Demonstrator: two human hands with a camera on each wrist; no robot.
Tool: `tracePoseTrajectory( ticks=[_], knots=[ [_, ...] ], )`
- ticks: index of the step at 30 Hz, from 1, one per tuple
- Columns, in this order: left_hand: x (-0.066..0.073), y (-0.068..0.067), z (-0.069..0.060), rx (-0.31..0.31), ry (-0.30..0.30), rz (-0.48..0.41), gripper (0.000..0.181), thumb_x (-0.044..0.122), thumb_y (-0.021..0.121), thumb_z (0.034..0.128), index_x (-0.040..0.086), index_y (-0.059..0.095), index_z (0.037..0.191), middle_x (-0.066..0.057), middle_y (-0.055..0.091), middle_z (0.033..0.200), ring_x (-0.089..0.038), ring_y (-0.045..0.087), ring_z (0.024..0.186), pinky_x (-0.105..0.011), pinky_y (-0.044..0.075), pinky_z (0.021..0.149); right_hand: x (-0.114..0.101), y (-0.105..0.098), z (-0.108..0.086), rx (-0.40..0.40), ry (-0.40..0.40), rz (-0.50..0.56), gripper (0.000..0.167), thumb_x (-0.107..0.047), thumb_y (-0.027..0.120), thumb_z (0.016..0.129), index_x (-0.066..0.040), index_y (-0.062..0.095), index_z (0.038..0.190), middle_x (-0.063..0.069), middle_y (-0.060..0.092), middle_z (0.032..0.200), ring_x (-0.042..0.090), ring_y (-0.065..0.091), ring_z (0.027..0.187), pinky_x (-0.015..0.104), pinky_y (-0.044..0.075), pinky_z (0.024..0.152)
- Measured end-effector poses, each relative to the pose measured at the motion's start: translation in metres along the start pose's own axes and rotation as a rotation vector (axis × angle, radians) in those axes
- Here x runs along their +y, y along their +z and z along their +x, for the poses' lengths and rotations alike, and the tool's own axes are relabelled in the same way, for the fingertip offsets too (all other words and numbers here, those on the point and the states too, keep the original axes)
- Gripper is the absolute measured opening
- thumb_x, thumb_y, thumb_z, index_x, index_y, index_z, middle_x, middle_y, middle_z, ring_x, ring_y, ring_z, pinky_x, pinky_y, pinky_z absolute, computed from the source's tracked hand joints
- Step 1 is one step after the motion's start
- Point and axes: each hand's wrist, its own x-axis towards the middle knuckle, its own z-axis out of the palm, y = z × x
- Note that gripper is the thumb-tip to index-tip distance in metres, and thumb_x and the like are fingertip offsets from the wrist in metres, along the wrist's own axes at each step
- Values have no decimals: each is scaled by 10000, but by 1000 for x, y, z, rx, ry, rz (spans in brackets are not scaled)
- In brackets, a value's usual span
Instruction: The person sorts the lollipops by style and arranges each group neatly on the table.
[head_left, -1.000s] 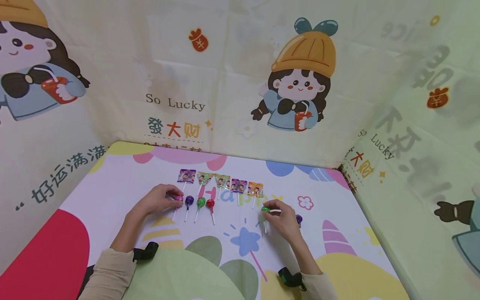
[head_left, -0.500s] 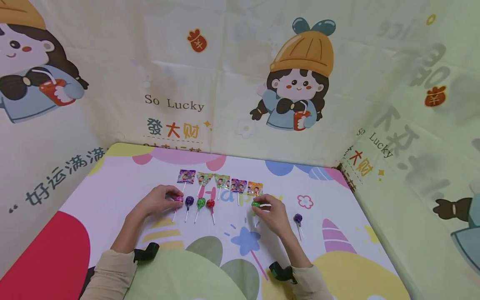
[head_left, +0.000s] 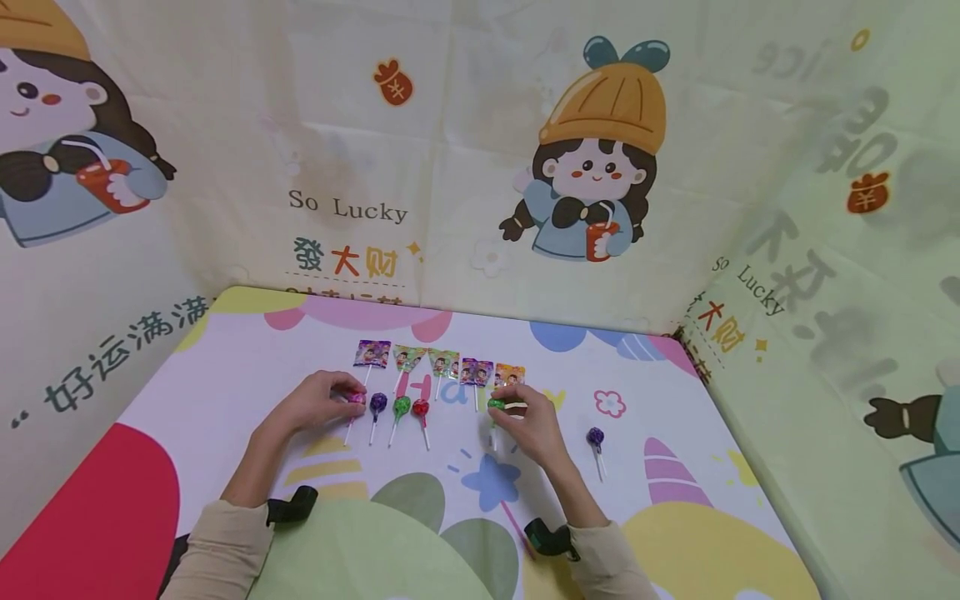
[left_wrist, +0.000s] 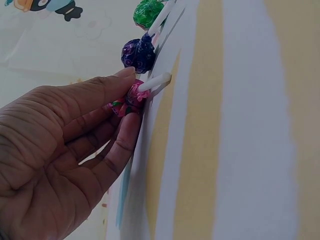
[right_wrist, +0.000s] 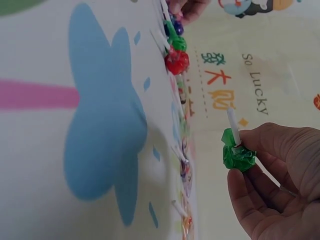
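Observation:
My left hand (head_left: 321, 400) pinches the head of a pink lollipop (left_wrist: 136, 95) at the left end of a row on the table. Beside it lie a purple lollipop (head_left: 378, 403), a green lollipop (head_left: 402, 407) and a red lollipop (head_left: 421, 409), sticks toward me. Between thumb and fingers, my right hand (head_left: 531, 423) holds another green lollipop (right_wrist: 239, 157) by its wrapped head, its white stick free. In the right wrist view this lollipop appears held off the table. It is right of the red one in the head view.
Behind the row lies a line of flat-wrapped lollipops, among them a purple packet (head_left: 372, 354), a green packet (head_left: 444, 363) and an orange packet (head_left: 510, 375) partly behind my right hand. One more purple lollipop (head_left: 596, 437) lies at the right on the patterned table (head_left: 315, 567).
My right hand has moved left with the green lollipop, away from the lone purple lollipop, which now shows whole. My left hand has stayed in place on the pink one.

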Motion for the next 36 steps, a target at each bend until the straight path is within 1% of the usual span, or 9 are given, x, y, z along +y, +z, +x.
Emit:
tracePoseTrajectory(
  ticks=[2,8,11,17,25,30,36],
  knots=[
    [-1,1,0,1,-1,-3,331,220,821,877,27,715,1124,-77,699,1027,-251,603,977,-487,489,927,-1,3,2,1,-9,-4,190,-10,791,861,-37,727,1038,100,731,1017,282,699,987,384,606,854],
    [-1,1,0,1,1,-2,328,218,820,878,26,715,1122,-77,700,1029,-255,606,984,-493,490,935,-6,13,8,-7,-22,28,189,-8,798,855,-26,733,1032,120,734,1015,313,702,988,453,602,869],
    [-1,0,0,3,2,-2,327,216,821,877,24,717,1121,-82,701,1033,-261,606,989,-506,489,943,-8,18,11,-20,-22,38,180,-23,799,861,-27,735,1029,113,734,1011,307,701,983,458,601,870],
    [0,0,1,4,2,-1,328,225,822,876,31,720,1120,-83,703,1042,-264,604,993,-504,488,945,-14,29,17,-46,-30,20,175,-29,796,865,-29,733,1029,113,733,1023,299,697,990,423,607,858],
    [-3,1,5,1,-12,0,319,230,815,884,49,719,1128,-64,700,1045,-254,598,996,-503,487,960,-13,42,21,-74,2,22,195,-66,801,874,-24,734,1052,109,722,1049,285,685,1009,370,604,861],
    [-4,1,5,2,-15,0,318,229,818,881,51,719,1124,-62,698,1042,-254,598,997,-503,487,964,-12,50,22,-101,26,16,190,-63,793,878,-43,734,1058,88,725,1050,255,678,1008,307,596,854],
    [-5,1,4,1,-19,-2,320,226,818,881,48,719,1128,-63,703,1042,-257,603,1000,-510,488,967,-11,60,25,-132,29,13,187,-51,793,872,-30,723,1044,94,722,1046,253,681,1002,306,594,859]
  ],
)
